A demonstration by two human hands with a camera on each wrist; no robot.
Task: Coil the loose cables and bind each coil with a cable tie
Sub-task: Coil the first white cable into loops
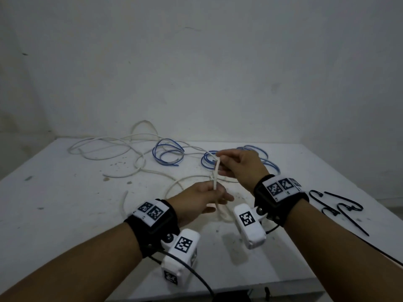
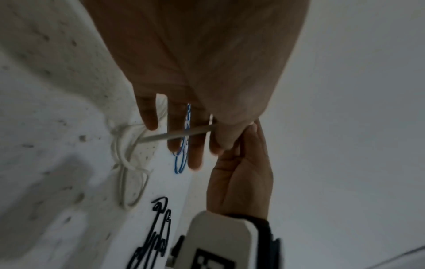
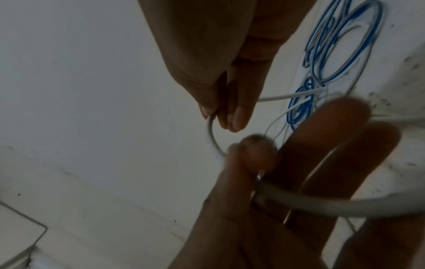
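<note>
Two hands, left (image 1: 197, 200) and right (image 1: 241, 165), each pinch the white cable (image 1: 216, 173) taut for coiling; ties (image 1: 340, 209) wait at 3 o'clock.

Both forearms are bare, with no sleeves. Each wrist wears a wide black strap: the left wrist strap (image 1: 152, 223) and the right wrist strap (image 1: 277, 199). Each strap carries a white plate printed with black-and-white square fiducial markers. A rounded white camera housing hangs from each strap on a bracket with a round metal screw, the left camera housing (image 1: 181, 258) and the right camera housing (image 1: 249, 225); each bears its own square marker. A thin black cable (image 1: 196, 277) trails from the left unit.
</note>
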